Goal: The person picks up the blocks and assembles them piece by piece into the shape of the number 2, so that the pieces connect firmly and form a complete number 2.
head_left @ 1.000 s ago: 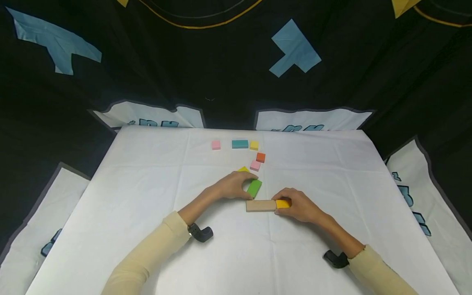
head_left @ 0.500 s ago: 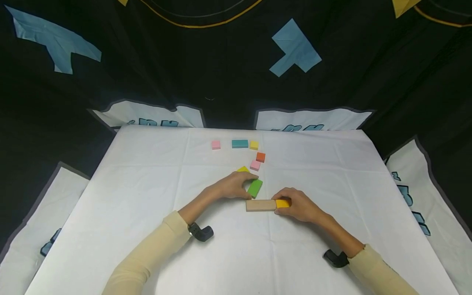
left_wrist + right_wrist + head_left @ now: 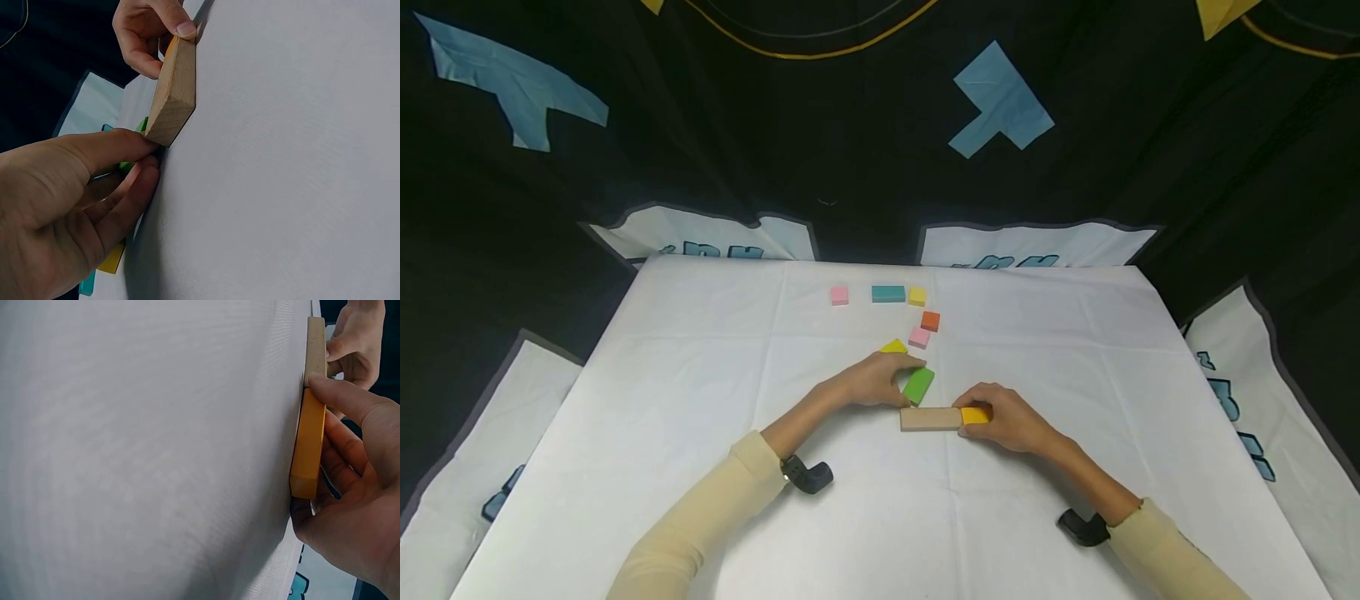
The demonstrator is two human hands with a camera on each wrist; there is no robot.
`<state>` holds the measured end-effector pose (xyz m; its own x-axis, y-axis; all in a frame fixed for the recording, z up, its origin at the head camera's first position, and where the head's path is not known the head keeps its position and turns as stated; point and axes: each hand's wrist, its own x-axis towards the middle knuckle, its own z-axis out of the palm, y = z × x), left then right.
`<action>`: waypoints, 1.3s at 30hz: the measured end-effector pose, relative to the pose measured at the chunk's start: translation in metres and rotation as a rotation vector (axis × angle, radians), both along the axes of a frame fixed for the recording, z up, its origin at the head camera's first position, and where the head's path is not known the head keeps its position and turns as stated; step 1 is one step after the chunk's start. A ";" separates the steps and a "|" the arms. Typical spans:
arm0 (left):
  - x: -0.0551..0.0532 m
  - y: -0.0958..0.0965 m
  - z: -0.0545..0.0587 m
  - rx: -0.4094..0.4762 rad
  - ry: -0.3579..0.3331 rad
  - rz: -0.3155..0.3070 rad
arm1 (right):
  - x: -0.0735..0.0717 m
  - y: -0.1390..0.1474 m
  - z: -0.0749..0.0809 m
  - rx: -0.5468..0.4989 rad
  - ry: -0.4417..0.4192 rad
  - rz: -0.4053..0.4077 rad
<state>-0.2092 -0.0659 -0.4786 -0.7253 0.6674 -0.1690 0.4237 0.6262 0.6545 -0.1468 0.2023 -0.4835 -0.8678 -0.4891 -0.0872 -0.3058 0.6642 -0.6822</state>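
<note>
My left hand (image 3: 874, 379) curls around a green block (image 3: 919, 386), fingers at its far end and thumb at its near end. That thumb tip lies right at the corner of a plain wooden block (image 3: 931, 419), seen end-on in the left wrist view. Between the thumb and fingers of my right hand (image 3: 1011, 419) is an orange-yellow block (image 3: 308, 440). It lies flat, end to end with the plain block, and the right thumb tip reaches over their joint. A yellow block (image 3: 895, 345) shows partly behind the left fingers.
Beyond the hands a pink block (image 3: 919, 337), an orange block (image 3: 930, 321), a small yellow block (image 3: 917, 296) and a teal block (image 3: 888, 293) form a bent row. Another pink block (image 3: 839, 296) sits to the left. White cloth (image 3: 1037, 317) covers the table.
The green block has turned and shifted very slightly to the right within my left hand. My right hand and the two end-to-end blocks stay in place.
</note>
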 end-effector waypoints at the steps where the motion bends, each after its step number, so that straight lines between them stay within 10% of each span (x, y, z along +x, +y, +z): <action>1: 0.000 0.000 0.000 -0.002 0.001 -0.001 | 0.000 0.000 0.000 0.000 0.000 0.000; 39: 0.008 -0.003 0.008 -0.027 -0.014 -0.022 | 0.000 0.001 -0.001 -0.001 0.011 0.021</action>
<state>-0.2011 -0.0693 -0.4706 -0.7083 0.6779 -0.1967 0.4285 0.6344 0.6434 -0.1468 0.2028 -0.4845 -0.8585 -0.5070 -0.0775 -0.3265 0.6568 -0.6797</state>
